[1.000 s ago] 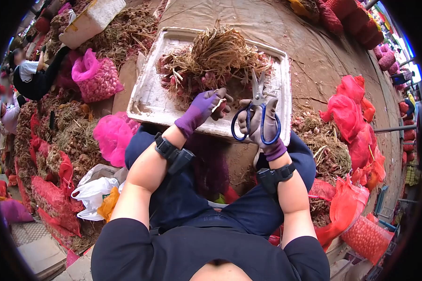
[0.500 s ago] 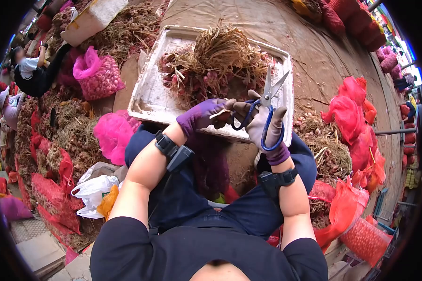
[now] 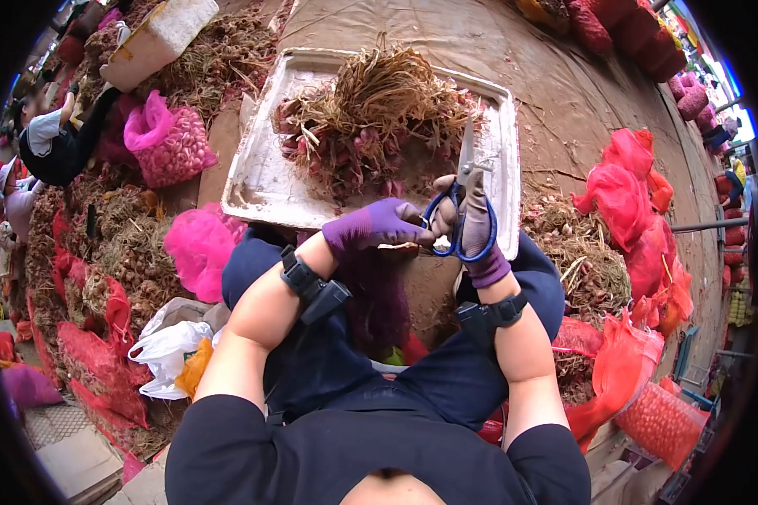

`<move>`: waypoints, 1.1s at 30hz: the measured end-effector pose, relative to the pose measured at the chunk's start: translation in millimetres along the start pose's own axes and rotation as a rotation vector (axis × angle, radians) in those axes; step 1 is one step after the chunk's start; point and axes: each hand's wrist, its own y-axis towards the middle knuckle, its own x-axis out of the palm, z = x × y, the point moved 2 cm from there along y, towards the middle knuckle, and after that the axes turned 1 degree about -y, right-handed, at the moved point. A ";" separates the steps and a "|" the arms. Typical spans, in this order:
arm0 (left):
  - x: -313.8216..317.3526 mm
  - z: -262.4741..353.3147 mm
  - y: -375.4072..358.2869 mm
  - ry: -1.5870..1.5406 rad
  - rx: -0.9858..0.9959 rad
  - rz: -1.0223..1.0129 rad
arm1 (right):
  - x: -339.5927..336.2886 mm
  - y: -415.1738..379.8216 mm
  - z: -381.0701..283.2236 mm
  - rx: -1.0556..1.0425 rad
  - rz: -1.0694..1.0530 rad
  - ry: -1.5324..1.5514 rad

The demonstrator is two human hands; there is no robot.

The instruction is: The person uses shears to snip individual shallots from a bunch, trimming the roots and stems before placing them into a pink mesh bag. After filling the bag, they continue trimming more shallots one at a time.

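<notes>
Scissors with blue handles [image 3: 493, 225] are gripped by my right hand [image 3: 477, 227], in a grey-palmed purple glove. Their blades [image 3: 468, 151] point away from me over the right side of a white foam tray [image 3: 248, 187], looking nearly closed. My left hand [image 3: 379, 225], in a matching glove, has its fingers pressed together by the left handle loop, close to my right fingers. Whatever it pinches is too small to make out. Beyond both hands, a heap of shallots [image 3: 366, 143] with long dry stalks [image 3: 392, 88] lies in the tray.
Pink net bags [image 3: 170, 141] and heaps of dry-stalked shallots [image 3: 126, 244] lie to the left, with a white plastic bag [image 3: 164, 345]. Red net bags [image 3: 627, 202] and another heap [image 3: 585, 265] are at right. A person [image 3: 46, 139] sits far left.
The scissor blades have swung from wide apart to nearly together. My right hand has turned and drawn slightly nearer me. My left hand has shifted down and right, its fingers straighter.
</notes>
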 end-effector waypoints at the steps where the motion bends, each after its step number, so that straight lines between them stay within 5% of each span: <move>1: -3.6 1.7 -0.6 0.030 0.028 0.034 | 14.3 -5.0 -9.7 -0.026 -0.028 0.035; 4: -39.4 3.9 4.2 0.336 -0.034 0.313 | 44.1 -9.8 -20.0 -0.108 -0.109 0.330; 7: -47.8 1.3 -1.7 0.333 -0.011 0.271 | 55.3 -10.4 -19.7 -0.064 -0.049 0.384; 10: -29.6 -1.0 1.2 0.444 0.089 0.211 | 21.6 -2.5 -9.1 -0.026 -0.062 0.106; 14: -24.1 7.3 -4.3 0.123 0.083 0.371 | 20.3 -8.2 -20.9 -0.025 0.245 -0.228; 16: -35.2 16.8 -11.8 0.078 0.146 0.402 | 11.1 -11.9 -25.7 -0.148 0.135 -0.346; 19: -52.5 4.0 -2.7 -0.332 0.113 0.466 | 14.2 -10.1 -16.7 -0.298 0.095 -0.398; 21: -56.0 -2.7 3.3 -0.697 0.223 0.219 | 25.9 -8.3 -17.2 -0.433 0.150 -0.789; 23: -52.8 -2.8 -1.7 -0.615 0.331 0.218 | 28.1 -5.2 -18.4 -0.528 0.179 -1.225; 28: -50.0 15.6 -7.5 -0.512 0.478 0.296 | 14.3 -5.0 -7.4 -0.361 0.184 -1.346; 31: -53.5 16.7 -11.5 -0.492 0.464 0.347 | 9.1 -4.9 6.4 -0.030 -0.046 -0.230; 33: -58.2 7.9 -7.7 -0.476 0.443 0.363 | 11.7 -9.6 1.4 -0.006 -0.144 0.109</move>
